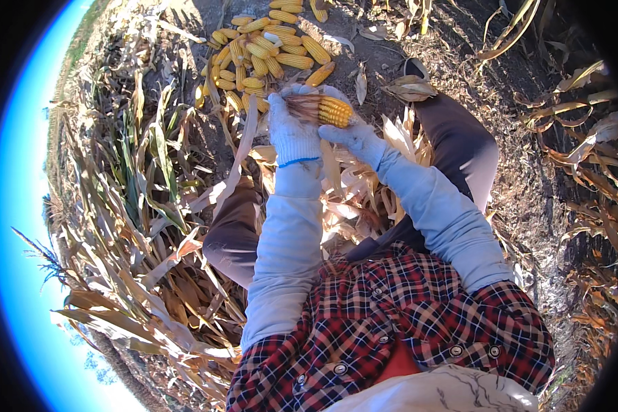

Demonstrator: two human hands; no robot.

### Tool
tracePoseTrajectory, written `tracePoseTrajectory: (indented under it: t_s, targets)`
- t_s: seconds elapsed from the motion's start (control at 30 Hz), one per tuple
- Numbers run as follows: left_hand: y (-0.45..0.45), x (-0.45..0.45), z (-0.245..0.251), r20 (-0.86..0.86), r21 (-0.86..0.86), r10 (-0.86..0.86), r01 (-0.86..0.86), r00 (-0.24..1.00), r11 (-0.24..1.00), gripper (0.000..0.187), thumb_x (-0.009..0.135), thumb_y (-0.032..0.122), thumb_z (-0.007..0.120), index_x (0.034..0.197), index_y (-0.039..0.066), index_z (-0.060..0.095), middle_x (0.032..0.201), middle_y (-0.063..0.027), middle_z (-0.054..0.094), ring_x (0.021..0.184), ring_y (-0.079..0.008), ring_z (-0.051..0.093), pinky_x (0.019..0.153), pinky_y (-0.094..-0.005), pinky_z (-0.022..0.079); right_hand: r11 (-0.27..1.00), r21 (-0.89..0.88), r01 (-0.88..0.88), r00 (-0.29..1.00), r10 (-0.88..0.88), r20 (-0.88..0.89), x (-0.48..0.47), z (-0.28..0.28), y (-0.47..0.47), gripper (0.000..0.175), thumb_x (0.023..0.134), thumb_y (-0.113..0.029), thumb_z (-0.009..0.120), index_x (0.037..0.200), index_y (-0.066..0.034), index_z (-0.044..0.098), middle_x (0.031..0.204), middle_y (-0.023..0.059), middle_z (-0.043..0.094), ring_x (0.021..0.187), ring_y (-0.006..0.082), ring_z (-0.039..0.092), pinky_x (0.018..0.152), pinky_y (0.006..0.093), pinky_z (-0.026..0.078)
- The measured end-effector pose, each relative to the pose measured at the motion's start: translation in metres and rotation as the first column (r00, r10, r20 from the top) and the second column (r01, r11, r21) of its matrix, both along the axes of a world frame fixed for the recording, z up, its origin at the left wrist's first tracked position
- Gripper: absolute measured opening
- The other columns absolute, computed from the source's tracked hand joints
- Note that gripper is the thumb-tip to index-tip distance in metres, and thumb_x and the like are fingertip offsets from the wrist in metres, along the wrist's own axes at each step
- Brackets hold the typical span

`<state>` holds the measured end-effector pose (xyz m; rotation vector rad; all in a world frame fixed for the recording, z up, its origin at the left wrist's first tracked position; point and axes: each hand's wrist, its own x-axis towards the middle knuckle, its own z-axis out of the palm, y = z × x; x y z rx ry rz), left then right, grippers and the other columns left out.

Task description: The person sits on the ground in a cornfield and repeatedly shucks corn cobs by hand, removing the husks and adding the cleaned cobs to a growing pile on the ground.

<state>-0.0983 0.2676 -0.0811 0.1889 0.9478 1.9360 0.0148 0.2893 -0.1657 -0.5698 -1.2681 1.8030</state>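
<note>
Both my hands wear white knitted gloves and meet around one yellow corn cob (335, 111) whose brown silk (304, 107) is bunched at its left end. My right hand (360, 135) is closed around the kernel end. My left hand (292, 126) is at the silk end; the fingers are partly behind the cob, and whether they grip it is unclear. A pale husk strip (242, 147) hangs beside my left hand. Just beyond the hands, a heap of husked yellow cobs (260, 49) lies on the bare soil. Between my legs is a pile of dry husks (347, 193).
Dry corn stalks and leaves (154, 257) lie thickly along the left side. More dry leaves (592, 154) are at the right edge. A loose husk (411, 88) lies near my right foot. My bent knees flank the husk pile.
</note>
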Motion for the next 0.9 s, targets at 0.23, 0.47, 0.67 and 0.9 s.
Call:
tracePoseTrajectory:
  t_s: [0.23, 0.47, 0.67, 0.9]
  targets:
    - [-0.014, 0.012, -0.027, 0.141, 0.143, -0.231, 0.211, 0.963, 0.967, 0.032, 0.108, 0.032, 0.045, 0.106, 0.002, 0.057, 0.099, -0.0142, 0.063, 0.098, -0.0259, 0.060, 0.095, -0.0384, 0.051, 0.760, -0.650, 0.011, 0.889, -0.305, -0.341, 0.001, 0.003, 0.003, 0.049, 0.093, -0.020, 0.070, 0.134, -0.0051, 0.049, 0.127, 0.0130, 0.060, 0.117, 0.0229, 0.060, 0.102, 0.0360, 0.051]
    - [-0.066, -0.057, -0.031, 0.052, -0.304, 0.081, -0.061, 0.995, 0.951, 0.029, 0.106, 0.030, 0.051, 0.089, 0.007, 0.057, 0.073, -0.0026, 0.057, 0.067, -0.0168, 0.057, 0.067, -0.0322, 0.053, 0.622, -0.772, 0.130, 0.744, -0.576, -0.338, 0.032, -0.006, 0.052, 0.038, 0.091, -0.034, 0.073, 0.111, -0.0063, 0.056, 0.099, 0.0139, 0.068, 0.090, 0.0293, 0.069, 0.083, 0.0450, 0.062]
    - [-0.070, -0.038, -0.032, -0.844, -0.497, -0.436, -0.153, 0.312, 0.854, 0.051, 0.092, 0.036, 0.070, 0.125, 0.001, 0.055, 0.119, -0.0139, 0.061, 0.107, -0.0277, 0.060, 0.093, -0.0387, 0.050, 0.711, -0.702, 0.045, 0.739, -0.497, -0.455, 0.029, -0.008, 0.047, 0.040, 0.089, -0.030, 0.075, 0.110, -0.0017, 0.057, 0.097, 0.0133, 0.066, 0.091, 0.0305, 0.069, 0.083, 0.0452, 0.062]
    - [-0.037, 0.006, -0.024, -0.659, -0.698, -0.751, 0.395, -0.029, 0.597, 0.074, 0.083, 0.028, 0.081, 0.142, 0.002, 0.047, 0.133, -0.0123, 0.061, 0.118, -0.0212, 0.059, 0.102, -0.0357, 0.048, 0.782, -0.578, -0.233, 0.720, -0.261, -0.643, 0.032, 0.015, 0.039, 0.045, 0.089, -0.030, 0.074, 0.120, -0.0005, 0.059, 0.099, 0.0175, 0.068, 0.087, 0.0306, 0.070, 0.075, 0.0430, 0.063]
